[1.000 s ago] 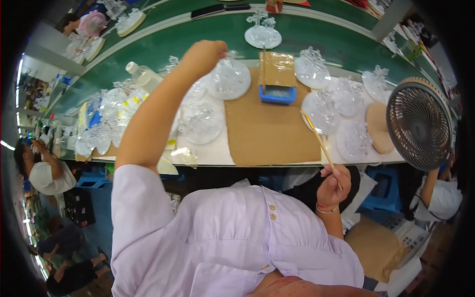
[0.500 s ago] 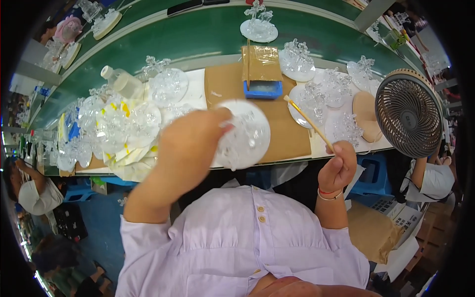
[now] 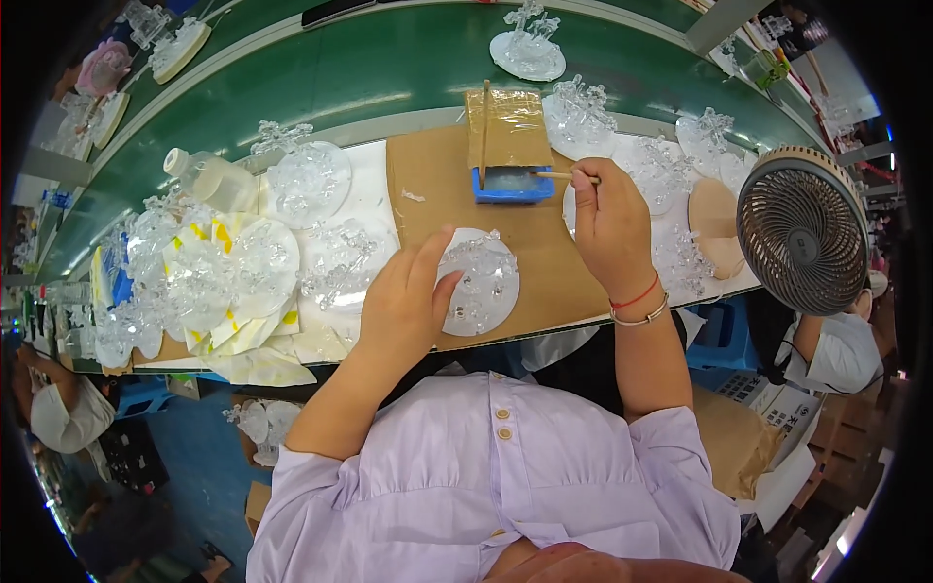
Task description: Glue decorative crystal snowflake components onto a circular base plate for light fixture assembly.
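Round clear disc (image 3: 481, 282) w/ small crystal-like figures on top is lying flat on the brown cardboard mat (image 3: 457, 209), near the mat's front edge, approx. mid-width. Thin wooden stick (image 3: 559, 176) is lying roughly level, tip reaching over the blue tray (image 3: 512, 185) of clear stuff, which is sitting at the mat's back edge, just behind the disc.

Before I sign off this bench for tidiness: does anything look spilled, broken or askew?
Nothing looks spilled or broken. The left hand steadies a clear round ornament disc on the cardboard mat; the right hand holds a thin stick at the blue tray.
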Demonstrator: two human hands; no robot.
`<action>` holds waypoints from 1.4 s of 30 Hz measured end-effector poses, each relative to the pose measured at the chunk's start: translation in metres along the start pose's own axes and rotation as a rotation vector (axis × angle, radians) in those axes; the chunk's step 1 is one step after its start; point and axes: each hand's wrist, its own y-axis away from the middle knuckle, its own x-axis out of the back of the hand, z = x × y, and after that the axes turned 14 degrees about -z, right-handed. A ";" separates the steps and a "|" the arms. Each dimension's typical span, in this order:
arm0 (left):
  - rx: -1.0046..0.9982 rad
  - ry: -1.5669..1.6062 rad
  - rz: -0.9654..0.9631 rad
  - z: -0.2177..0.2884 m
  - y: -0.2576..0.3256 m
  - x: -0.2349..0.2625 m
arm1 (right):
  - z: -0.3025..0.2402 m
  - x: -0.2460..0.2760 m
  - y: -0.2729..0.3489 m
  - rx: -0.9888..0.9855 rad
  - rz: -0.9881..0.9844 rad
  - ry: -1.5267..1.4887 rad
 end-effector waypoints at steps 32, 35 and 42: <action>-0.016 0.129 0.130 -0.015 0.005 -0.027 | 0.002 0.002 0.010 -0.157 0.256 -0.219; -0.007 0.124 0.135 -0.014 0.000 -0.028 | 0.003 0.007 0.019 -0.173 0.306 -0.289; 0.010 0.138 0.148 -0.012 -0.005 -0.026 | -0.007 0.032 0.069 -0.014 0.450 -0.346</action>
